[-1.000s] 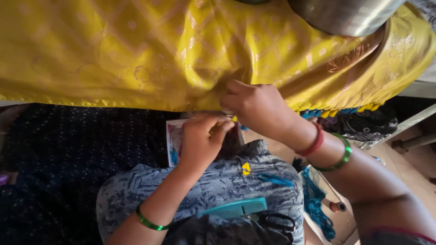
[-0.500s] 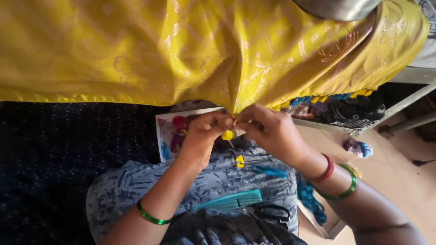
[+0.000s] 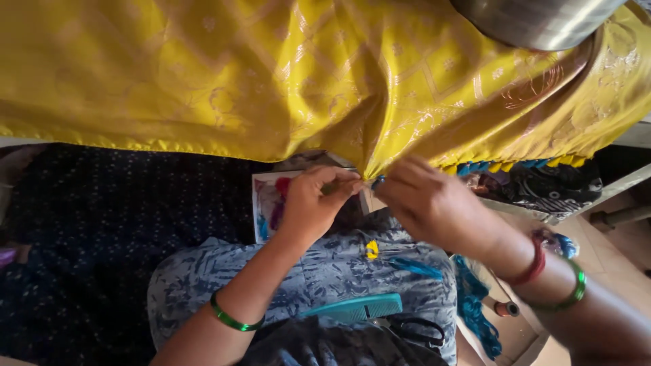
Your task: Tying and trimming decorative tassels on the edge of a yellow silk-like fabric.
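Fingers (image 3: 349, 184) of both hands pinch yellow cloth (image 3: 271, 74) hem | dark dotted bedding (image 3: 102, 224) below

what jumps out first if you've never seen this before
A big yellow patterned cloth fills the whole top of the view, hanging down to an edge where the left hand and right hand pinch it together at one gathered point. Below them, on the person's grey printed lap, lie a teal comb and black scissors. A shiny metal vessel sits at the top right on the cloth.
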